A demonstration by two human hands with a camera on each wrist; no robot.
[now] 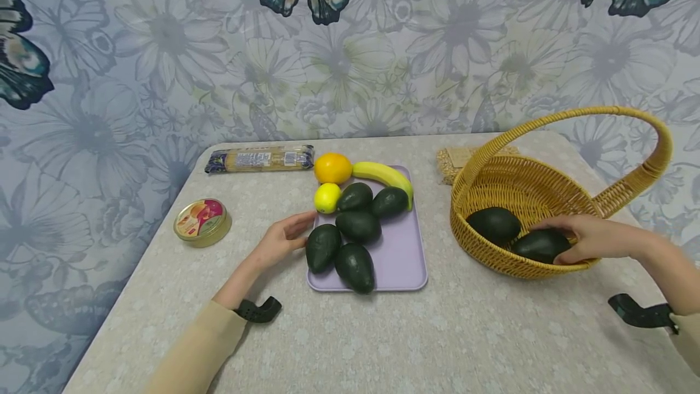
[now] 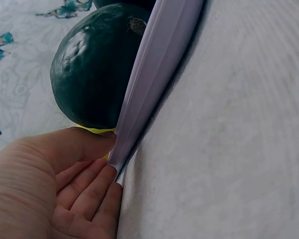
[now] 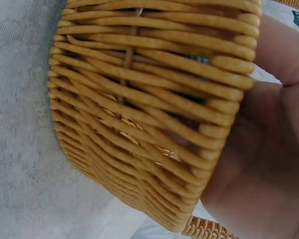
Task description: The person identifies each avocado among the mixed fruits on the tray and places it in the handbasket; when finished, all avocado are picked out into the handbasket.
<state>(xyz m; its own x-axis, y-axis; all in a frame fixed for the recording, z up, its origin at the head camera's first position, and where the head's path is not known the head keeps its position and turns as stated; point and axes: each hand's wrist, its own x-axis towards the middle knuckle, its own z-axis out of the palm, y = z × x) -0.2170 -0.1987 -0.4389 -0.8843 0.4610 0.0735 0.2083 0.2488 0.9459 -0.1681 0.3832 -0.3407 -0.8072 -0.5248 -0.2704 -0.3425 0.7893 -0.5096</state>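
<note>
My right hand [image 1: 593, 237] reaches over the rim of the wicker basket [image 1: 514, 267], fingers and thumb around a dark green avocado [image 1: 540, 245]; another avocado [image 1: 494, 225] lies beside it. In the right wrist view the basket wall [image 3: 139, 99] hides most of the fingers of my hand [image 3: 269, 149]. My left hand [image 1: 280, 241] touches the left edge of the lilac tray [image 1: 401, 260], fingers nearly straight. Several avocados [image 1: 358, 227], a lemon [image 1: 327, 198], an orange [image 1: 333, 168] and a banana [image 1: 385, 176] lie on it. In the left wrist view my fingertips meet the tray rim [image 2: 149, 74].
At the back left lies a pack of pasta [image 1: 259, 158], with a round tin [image 1: 202, 222] nearer on the left. A woven straw item [image 1: 454, 160] sits behind the basket, whose tall handle [image 1: 618, 111] arches above it. A patterned wall stands behind the table.
</note>
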